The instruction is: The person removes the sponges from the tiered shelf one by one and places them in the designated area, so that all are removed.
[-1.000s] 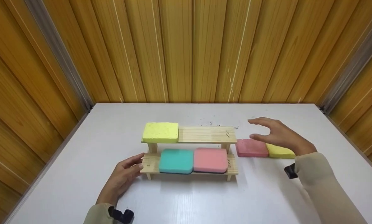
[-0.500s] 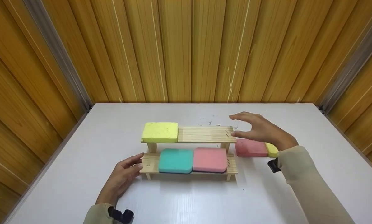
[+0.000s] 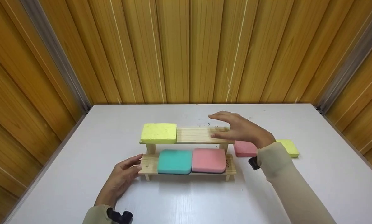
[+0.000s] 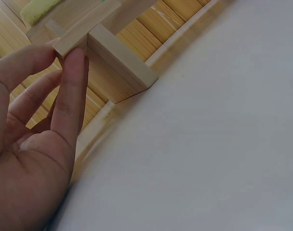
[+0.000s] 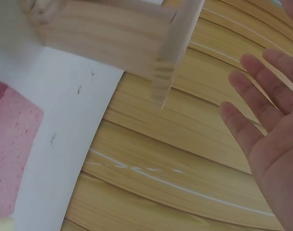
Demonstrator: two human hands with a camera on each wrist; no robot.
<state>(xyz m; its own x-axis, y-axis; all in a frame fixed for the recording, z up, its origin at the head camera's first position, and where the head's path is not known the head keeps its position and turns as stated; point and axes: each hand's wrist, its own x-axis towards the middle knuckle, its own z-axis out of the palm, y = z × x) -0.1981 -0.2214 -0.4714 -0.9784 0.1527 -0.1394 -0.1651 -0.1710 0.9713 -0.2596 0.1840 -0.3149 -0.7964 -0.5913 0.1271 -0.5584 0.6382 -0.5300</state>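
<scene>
A two-tier wooden shelf (image 3: 192, 135) stands on the table. My left hand (image 3: 123, 175) pinches the left end of its lower board (image 4: 84, 31), thumb and fingertips at the edge. On that board, a teal sponge (image 3: 175, 161) and a pink sponge (image 3: 209, 160) lie side by side. A yellow sponge (image 3: 159, 133) sits at the left of the upper board. Above that board's right part hovers my right hand (image 3: 240, 129), its fingers spread and thumb apart, holding nothing. In the right wrist view the fingers (image 5: 252, 91) are extended, away from the shelf.
Right of the shelf, a darker pink sponge (image 3: 245, 149) and another yellow sponge (image 3: 288, 147) lie on the white table (image 3: 186, 199), partly hidden by my right arm. Behind the table rises a wood-patterned wall (image 3: 186, 53). Small dark marks dot the tabletop behind the shelf.
My right hand has moved left from above the loose sponges to over the upper board, fingers still spread. The left hand stays at the shelf's end.
</scene>
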